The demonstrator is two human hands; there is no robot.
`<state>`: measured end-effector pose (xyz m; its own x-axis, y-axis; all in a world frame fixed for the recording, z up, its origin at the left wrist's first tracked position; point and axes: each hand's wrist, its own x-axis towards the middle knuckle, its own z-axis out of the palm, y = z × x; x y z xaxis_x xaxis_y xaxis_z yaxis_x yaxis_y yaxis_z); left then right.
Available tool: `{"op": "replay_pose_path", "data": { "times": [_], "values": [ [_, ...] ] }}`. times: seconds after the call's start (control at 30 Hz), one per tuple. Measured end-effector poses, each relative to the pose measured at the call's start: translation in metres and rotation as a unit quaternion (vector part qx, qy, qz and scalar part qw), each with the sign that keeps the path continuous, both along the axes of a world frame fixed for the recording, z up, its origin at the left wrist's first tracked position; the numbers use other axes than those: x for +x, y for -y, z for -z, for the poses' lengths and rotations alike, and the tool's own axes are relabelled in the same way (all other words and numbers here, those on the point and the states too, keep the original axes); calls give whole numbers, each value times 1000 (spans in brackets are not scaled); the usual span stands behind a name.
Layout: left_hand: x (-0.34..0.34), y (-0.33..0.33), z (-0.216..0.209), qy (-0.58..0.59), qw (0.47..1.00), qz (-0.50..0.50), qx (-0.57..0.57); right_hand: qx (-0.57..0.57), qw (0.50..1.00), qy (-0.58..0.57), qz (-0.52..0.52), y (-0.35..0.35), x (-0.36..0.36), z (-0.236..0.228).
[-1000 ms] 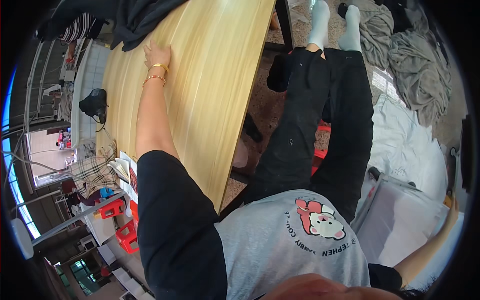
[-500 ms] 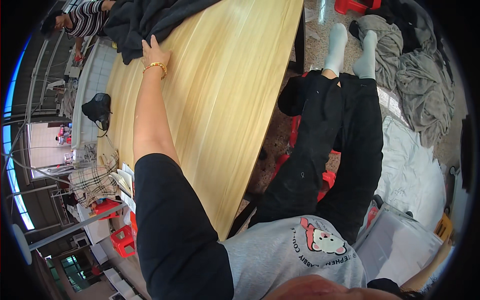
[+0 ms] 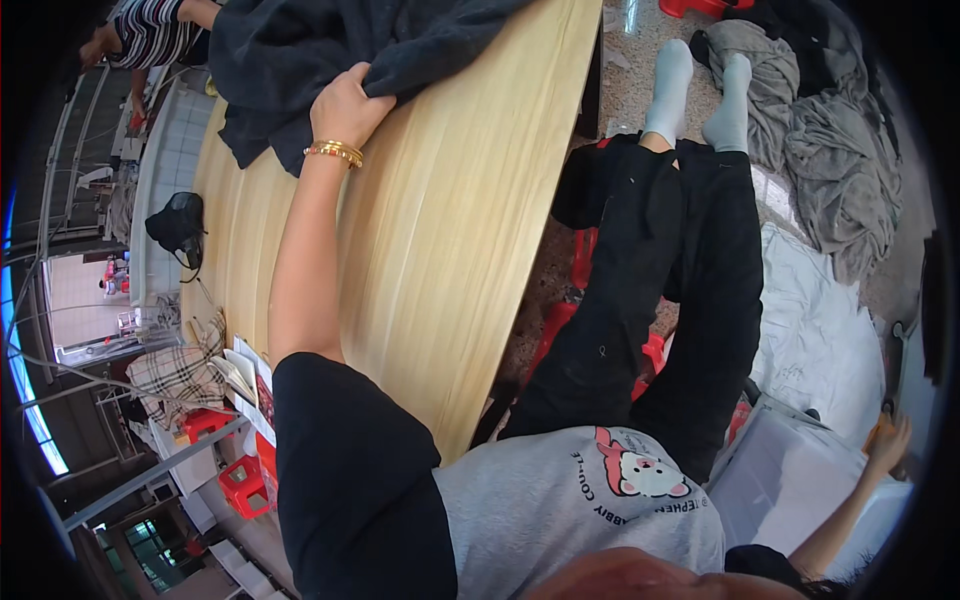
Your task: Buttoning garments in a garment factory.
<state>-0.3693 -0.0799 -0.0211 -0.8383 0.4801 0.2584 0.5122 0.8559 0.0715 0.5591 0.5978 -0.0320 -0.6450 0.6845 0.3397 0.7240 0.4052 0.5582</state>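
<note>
A dark grey cloth (image 3: 300, 60) lies bunched over the far left of the wooden table (image 3: 440, 230). My left hand (image 3: 348, 108), with gold-coloured bracelets at its wrist, is closed on the near edge of this cloth. Its fingertips are hidden in the folds. At the far right rim, my right hand (image 3: 890, 447) has its fingers bent round a yellow-orange thing (image 3: 877, 434), of which only a small part shows. Below it stands a pale, whitish box-like container (image 3: 790, 475).
A black mesh bag (image 3: 178, 228) sits at the table's left edge, with papers (image 3: 240, 375) and a checked cloth (image 3: 180, 370) nearer. Grey cloths (image 3: 845, 180) and a white sack (image 3: 815, 320) lie on the floor at right. Another person (image 3: 155, 35) is at far left.
My left hand has gone from lying spread at the cloth's edge to gripping it, and more cloth lies on the table, nearer. My right hand has moved up over the yellow-orange thing.
</note>
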Motion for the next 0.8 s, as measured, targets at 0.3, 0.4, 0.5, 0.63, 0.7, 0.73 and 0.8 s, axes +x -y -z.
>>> {"op": "replay_pose_path", "data": {
  "times": [0.3,0.4,0.5,0.63,0.7,0.73,0.8],
  "values": [
    [145,71,-37,103,991,70,46,-385,827,-248,-327,268,-415,93],
    [187,46,-82,173,965,109,162,-535,691,-278,-398,361,-484,40],
    [229,12,-118,130,941,182,256,-637,549,-308,-445,428,-517,-19],
    [278,-41,-121,61,885,306,346,-544,458,-379,-592,461,-541,-61],
    [298,-46,-116,89,875,341,331,-576,449,-407,-548,466,-542,-68],
    [305,-46,-116,104,871,359,319,-597,459,-385,-534,459,-540,-66],
    [305,-45,-112,161,854,360,340,-630,467,-377,-492,443,-527,-64]
  ]
}}
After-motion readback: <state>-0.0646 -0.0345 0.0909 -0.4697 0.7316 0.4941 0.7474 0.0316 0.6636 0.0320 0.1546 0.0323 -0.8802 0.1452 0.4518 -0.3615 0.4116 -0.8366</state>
